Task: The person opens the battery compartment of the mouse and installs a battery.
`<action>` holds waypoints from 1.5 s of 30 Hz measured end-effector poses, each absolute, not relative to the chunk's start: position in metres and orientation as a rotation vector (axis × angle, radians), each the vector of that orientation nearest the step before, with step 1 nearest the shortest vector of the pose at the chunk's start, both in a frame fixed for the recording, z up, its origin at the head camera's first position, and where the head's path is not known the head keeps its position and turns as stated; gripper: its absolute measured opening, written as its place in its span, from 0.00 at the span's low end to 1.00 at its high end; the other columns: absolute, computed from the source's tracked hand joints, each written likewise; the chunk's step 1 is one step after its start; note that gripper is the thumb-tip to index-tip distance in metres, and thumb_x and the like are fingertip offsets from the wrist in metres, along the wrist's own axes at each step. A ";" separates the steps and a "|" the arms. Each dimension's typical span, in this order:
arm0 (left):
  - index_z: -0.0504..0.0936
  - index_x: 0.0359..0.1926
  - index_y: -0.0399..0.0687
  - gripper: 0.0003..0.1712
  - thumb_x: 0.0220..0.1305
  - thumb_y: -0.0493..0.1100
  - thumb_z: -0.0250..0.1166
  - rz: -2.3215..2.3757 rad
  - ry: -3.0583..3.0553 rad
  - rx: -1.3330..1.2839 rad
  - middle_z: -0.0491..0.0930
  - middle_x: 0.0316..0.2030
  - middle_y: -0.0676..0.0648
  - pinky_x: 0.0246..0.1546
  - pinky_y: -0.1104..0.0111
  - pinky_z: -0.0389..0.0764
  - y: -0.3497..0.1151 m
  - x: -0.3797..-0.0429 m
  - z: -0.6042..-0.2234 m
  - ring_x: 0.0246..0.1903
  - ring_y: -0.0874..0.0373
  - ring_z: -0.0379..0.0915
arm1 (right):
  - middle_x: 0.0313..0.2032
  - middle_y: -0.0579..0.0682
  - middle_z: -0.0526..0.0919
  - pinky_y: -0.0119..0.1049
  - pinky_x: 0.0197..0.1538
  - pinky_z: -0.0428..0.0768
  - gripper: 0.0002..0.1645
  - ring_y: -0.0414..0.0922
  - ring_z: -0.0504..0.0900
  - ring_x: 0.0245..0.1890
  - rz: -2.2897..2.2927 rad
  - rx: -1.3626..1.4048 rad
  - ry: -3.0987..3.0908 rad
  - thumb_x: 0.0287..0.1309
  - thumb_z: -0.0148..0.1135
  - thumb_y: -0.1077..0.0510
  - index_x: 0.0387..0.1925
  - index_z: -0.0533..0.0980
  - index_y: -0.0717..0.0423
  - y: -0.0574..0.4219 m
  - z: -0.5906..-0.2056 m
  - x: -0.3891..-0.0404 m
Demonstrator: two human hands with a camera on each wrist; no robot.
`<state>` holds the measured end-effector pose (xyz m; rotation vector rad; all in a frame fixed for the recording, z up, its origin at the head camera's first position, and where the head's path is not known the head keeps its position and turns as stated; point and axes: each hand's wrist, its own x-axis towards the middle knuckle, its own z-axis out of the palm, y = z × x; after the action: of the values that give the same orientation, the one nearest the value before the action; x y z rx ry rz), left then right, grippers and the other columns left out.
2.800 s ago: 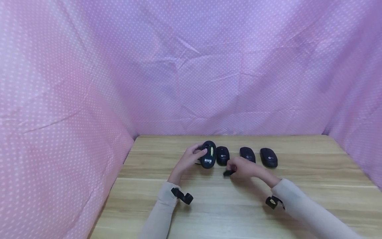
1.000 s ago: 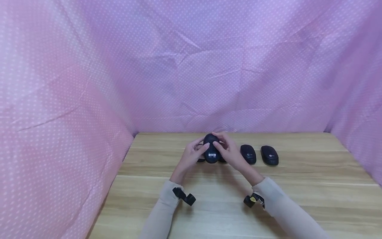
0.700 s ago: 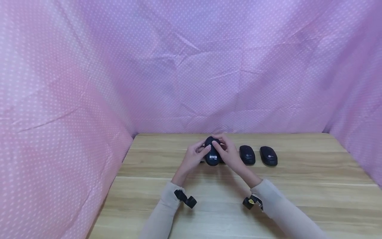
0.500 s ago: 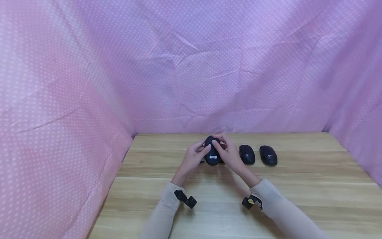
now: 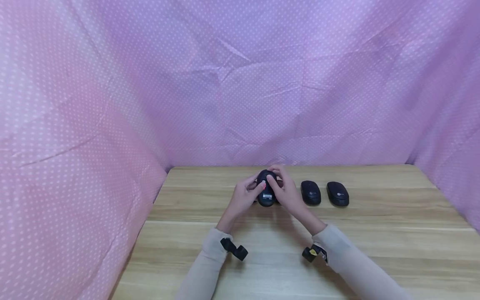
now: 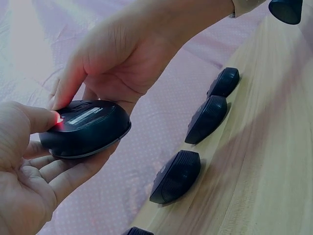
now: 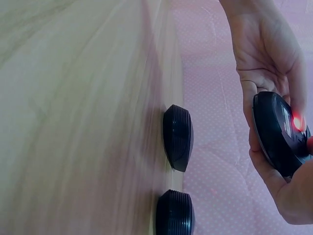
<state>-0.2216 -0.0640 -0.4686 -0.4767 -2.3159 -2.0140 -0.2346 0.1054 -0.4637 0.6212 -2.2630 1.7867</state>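
Observation:
A black computer mouse [image 5: 266, 198] is held up above the table, underside showing with its white label. My left hand [image 5: 241, 200] grips its left side, thumb on the underside. My right hand [image 5: 288, 196] holds the other side, its thumb also on the underside near the top end. A red light glows at the left thumb's tip, clearest in the left wrist view, where the mouse [image 6: 93, 134] lies between left hand [image 6: 24, 171] and right hand [image 6: 117, 54]. No battery shows on the underside; the thumbs cover part of it.
On the wooden table [image 5: 273, 266], a black mouse [image 5: 311, 193] and another black mouse [image 5: 338, 193] stand right of the hands. More mice are partly hidden behind the hands; the left wrist view shows several in a row. A pink dotted curtain [image 5: 262, 83] surrounds the back and sides.
Earlier a battery showed in the mouse's open compartment while my right hand held a small dark piece low over the table. Now both hands grip the mouse, the battery is out of sight, and red light glows.

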 end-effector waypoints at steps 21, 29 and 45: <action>0.70 0.70 0.33 0.27 0.74 0.36 0.61 -2.034 -2.339 -0.457 0.84 0.47 0.26 0.30 0.75 0.83 -0.061 -0.224 -0.466 0.38 0.57 0.85 | 0.61 0.62 0.74 0.40 0.64 0.79 0.15 0.51 0.75 0.65 1.965 0.612 -2.186 0.76 0.53 0.61 0.58 0.70 0.65 0.111 -0.463 -0.234; 0.72 0.71 0.40 0.27 0.73 0.39 0.62 -2.023 -2.333 -0.517 0.84 0.52 0.30 0.38 0.76 0.84 -0.063 -0.216 -0.460 0.51 0.41 0.84 | 0.61 0.66 0.75 0.32 0.49 0.87 0.24 0.35 0.85 0.48 2.463 0.523 -2.046 0.79 0.48 0.55 0.68 0.62 0.62 0.116 -0.463 -0.232; 0.73 0.70 0.39 0.26 0.74 0.40 0.62 -2.030 -2.283 -0.520 0.85 0.49 0.30 0.30 0.76 0.83 -0.060 -0.216 -0.461 0.42 0.51 0.86 | 0.58 0.58 0.84 0.22 0.52 0.81 0.19 0.47 0.84 0.55 1.766 0.677 -2.225 0.74 0.58 0.57 0.62 0.76 0.56 0.118 -0.453 -0.233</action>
<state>-0.2163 -0.0599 -0.4607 -0.5202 -2.2828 -2.0300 -0.2329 0.1184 -0.4531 0.6772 -2.2254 1.7665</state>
